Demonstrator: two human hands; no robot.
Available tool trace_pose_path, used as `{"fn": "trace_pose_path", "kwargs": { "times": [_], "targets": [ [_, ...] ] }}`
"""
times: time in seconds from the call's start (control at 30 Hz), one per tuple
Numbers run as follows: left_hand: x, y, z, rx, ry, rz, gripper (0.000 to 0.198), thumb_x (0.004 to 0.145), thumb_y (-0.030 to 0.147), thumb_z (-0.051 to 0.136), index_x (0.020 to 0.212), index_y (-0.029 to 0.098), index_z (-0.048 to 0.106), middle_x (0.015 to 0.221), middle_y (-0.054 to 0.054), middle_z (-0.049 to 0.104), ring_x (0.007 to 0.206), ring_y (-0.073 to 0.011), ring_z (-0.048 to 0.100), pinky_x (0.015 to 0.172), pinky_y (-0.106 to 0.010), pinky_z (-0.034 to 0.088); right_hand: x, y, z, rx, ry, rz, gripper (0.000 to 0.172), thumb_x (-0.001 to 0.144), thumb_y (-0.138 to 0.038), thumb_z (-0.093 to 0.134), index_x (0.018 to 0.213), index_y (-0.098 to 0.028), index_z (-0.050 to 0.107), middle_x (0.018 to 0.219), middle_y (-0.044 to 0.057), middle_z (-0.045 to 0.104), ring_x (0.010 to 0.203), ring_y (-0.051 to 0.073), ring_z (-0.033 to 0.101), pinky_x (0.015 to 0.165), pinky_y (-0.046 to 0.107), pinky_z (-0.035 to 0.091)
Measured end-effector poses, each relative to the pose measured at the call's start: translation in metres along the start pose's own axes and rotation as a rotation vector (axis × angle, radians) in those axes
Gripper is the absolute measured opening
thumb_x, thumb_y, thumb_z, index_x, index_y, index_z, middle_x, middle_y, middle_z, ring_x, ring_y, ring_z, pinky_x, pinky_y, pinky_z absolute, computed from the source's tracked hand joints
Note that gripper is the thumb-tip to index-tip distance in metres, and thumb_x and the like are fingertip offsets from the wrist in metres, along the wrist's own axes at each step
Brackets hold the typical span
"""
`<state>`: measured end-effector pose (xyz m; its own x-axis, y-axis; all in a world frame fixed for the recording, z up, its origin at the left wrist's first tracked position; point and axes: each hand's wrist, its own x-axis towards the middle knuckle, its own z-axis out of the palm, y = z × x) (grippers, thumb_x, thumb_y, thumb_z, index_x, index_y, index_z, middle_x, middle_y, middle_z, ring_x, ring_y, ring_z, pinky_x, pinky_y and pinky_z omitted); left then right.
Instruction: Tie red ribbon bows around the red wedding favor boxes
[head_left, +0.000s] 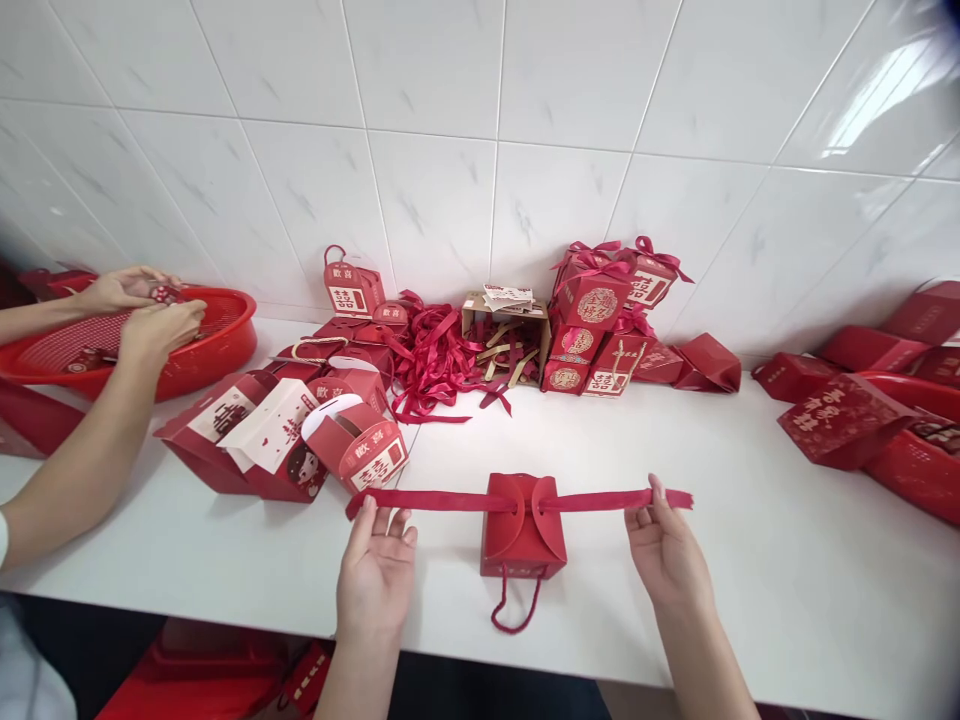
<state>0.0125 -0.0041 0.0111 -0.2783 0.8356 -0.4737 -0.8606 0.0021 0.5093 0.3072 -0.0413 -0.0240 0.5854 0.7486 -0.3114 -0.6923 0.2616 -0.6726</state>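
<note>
A small red gift box (523,540) stands on the white table (750,600) in front of me, its petal flaps closed and a cord handle hanging toward me. A red ribbon (592,499) runs level through the top of the box. My left hand (377,570) pinches the ribbon's left end. My right hand (664,550) pinches its right end. Both hands pull the ribbon taut.
Folded red boxes (285,440) lie at the left. Loose ribbons (439,360), a cardboard box (506,335) and tied boxes (600,320) sit against the tiled wall. At far left another person's hands (150,315) work over a red basket (217,350). More red boxes (844,415) are at right.
</note>
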Motion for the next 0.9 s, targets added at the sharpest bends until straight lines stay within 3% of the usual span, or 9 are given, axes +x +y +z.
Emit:
{"fn": "trace_pose_path", "kwargs": {
  "times": [0.07,0.17,0.27,0.33,0.53,0.67,0.9],
  "targets": [
    [-0.001,0.007,0.009,0.032,-0.066,0.049,0.007,0.088,0.022,0.061,0.085,0.020,0.068,0.074,0.004,0.068,0.063,-0.0092,0.064,0.052,-0.020,0.051,0.001,-0.011,0.009,-0.055,-0.070,-0.128,0.018,0.070,-0.024,0.083,0.084,-0.021,0.071,0.073,-0.005,0.064,0.062,0.005,0.061,0.063,0.016,0.059],
    [-0.003,0.019,0.033,0.107,-0.274,0.204,0.010,0.078,0.028,0.074,0.084,0.021,0.070,0.084,0.002,0.072,0.079,-0.0120,0.066,0.067,-0.023,0.055,0.000,-0.032,0.032,-0.128,-0.150,-0.305,0.020,0.072,-0.033,0.081,0.083,-0.020,0.073,0.080,-0.001,0.068,0.068,0.009,0.063,0.068,0.023,0.058],
    [-0.011,0.028,0.065,0.195,-0.448,0.371,0.016,0.063,0.021,0.084,0.073,0.022,0.071,0.078,0.003,0.073,0.076,-0.0119,0.066,0.068,-0.022,0.053,-0.006,-0.053,0.062,-0.225,-0.250,-0.459,0.021,0.071,-0.033,0.082,0.085,-0.020,0.074,0.083,0.000,0.070,0.072,0.011,0.064,0.070,0.025,0.056],
    [-0.019,0.030,0.086,0.278,-0.546,0.437,0.016,0.062,0.020,0.085,0.072,0.021,0.073,0.075,0.003,0.073,0.073,-0.0107,0.065,0.068,-0.021,0.052,-0.012,-0.065,0.083,-0.306,-0.363,-0.555,0.018,0.073,-0.033,0.081,0.086,-0.022,0.074,0.079,0.000,0.070,0.070,0.011,0.063,0.070,0.027,0.054],
    [-0.044,0.021,0.131,0.515,-0.832,0.385,0.010,0.072,0.021,0.077,0.082,0.020,0.075,0.082,0.000,0.074,0.081,-0.0134,0.066,0.079,-0.024,0.051,-0.035,-0.071,0.135,-0.481,-0.731,-0.664,0.009,0.080,-0.033,0.074,0.079,-0.024,0.072,0.073,-0.001,0.068,0.067,0.013,0.059,0.064,0.026,0.049],
    [-0.054,0.017,0.144,0.569,-0.910,0.373,0.007,0.077,0.020,0.072,0.083,0.018,0.073,0.081,-0.002,0.074,0.082,-0.0147,0.067,0.078,-0.025,0.051,-0.043,-0.065,0.151,-0.503,-0.796,-0.665,0.008,0.082,-0.029,0.072,0.077,-0.023,0.069,0.070,-0.003,0.065,0.065,0.011,0.056,0.063,0.025,0.046],
    [-0.061,0.013,0.150,0.474,-0.935,0.393,0.007,0.078,0.024,0.073,0.081,0.018,0.071,0.075,-0.002,0.075,0.078,-0.0164,0.070,0.082,-0.031,0.053,-0.047,-0.064,0.157,-0.516,-0.863,-0.667,0.006,0.085,-0.027,0.069,0.081,-0.025,0.072,0.077,-0.002,0.067,0.074,0.013,0.059,0.072,0.026,0.048]
  ]
}}
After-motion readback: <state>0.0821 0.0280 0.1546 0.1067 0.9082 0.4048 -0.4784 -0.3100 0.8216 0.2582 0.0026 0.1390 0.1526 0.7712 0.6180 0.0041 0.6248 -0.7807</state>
